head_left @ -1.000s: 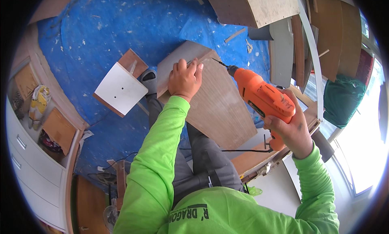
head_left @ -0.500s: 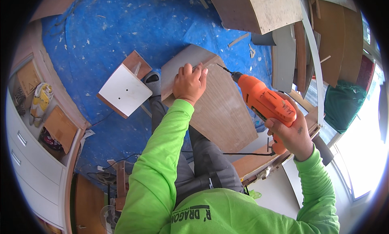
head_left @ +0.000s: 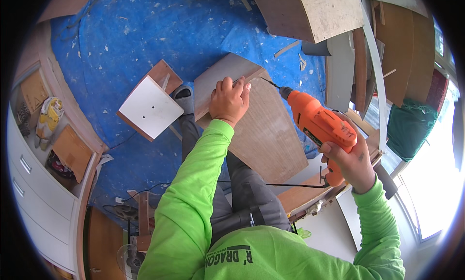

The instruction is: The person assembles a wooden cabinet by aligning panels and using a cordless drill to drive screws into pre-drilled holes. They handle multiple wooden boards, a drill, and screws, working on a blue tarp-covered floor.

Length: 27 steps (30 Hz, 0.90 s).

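My right hand (head_left: 349,159) is wrapped round the pistol grip of an orange corded power drill (head_left: 319,120). Its thin dark bit (head_left: 269,82) points left, the tip over the far end of a wooden box (head_left: 271,130); whether they touch I cannot tell. My left hand (head_left: 228,101) lies on that box near its far edge, fingers curled over the edge and gripping it. A small dark sliver shows by the fingertips, too small to name. The box leans by my legs, its pale wood-grain panel facing up.
Left of my foot stands a small wooden piece with a white top (head_left: 151,108) and two dark holes. A blue sheet (head_left: 145,33) covers the floor, with scraps on it. A larger wooden box (head_left: 310,13) stands ahead; boards (head_left: 397,47) lean at right. The drill's black cord (head_left: 295,185) crosses my legs.
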### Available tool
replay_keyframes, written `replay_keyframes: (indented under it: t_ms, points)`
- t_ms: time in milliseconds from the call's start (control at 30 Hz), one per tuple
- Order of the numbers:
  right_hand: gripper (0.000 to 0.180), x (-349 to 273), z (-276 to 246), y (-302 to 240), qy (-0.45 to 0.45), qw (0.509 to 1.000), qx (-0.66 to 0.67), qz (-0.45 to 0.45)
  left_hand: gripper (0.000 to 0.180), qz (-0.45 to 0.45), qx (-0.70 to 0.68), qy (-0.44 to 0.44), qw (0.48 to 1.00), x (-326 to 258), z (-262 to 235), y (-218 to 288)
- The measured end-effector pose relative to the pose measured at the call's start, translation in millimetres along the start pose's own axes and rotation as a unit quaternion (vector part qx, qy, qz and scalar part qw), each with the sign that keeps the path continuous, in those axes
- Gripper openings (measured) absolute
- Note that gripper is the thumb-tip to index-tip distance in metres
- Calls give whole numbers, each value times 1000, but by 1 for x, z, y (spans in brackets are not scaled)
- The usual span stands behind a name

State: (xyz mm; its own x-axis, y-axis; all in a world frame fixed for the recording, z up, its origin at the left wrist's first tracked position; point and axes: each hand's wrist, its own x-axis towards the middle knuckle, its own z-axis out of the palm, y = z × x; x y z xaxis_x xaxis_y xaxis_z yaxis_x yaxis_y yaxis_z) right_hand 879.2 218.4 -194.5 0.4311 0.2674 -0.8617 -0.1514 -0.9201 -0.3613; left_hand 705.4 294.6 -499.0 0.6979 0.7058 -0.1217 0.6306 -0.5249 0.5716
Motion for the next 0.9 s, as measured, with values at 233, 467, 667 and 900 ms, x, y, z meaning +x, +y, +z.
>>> replay_keyframes:
  t_ms: [233,467,667,900]
  points:
    - [68,0,0,-2,3,1000,-2,10,31,-4,-5,-6,1000,1,-2,1]
    - [67,1,-1,-6,-3,1000,-2,16,30,-2,-2,-5,1000,1,-3,1]
    - [66,1,0,-6,1,1000,-9,7,30,-3,-6,-4,1000,1,-3,1]
    - [64,4,6,2,-8,987,-138,-77,31,-11,-10,-8,1000,1,-2,1]
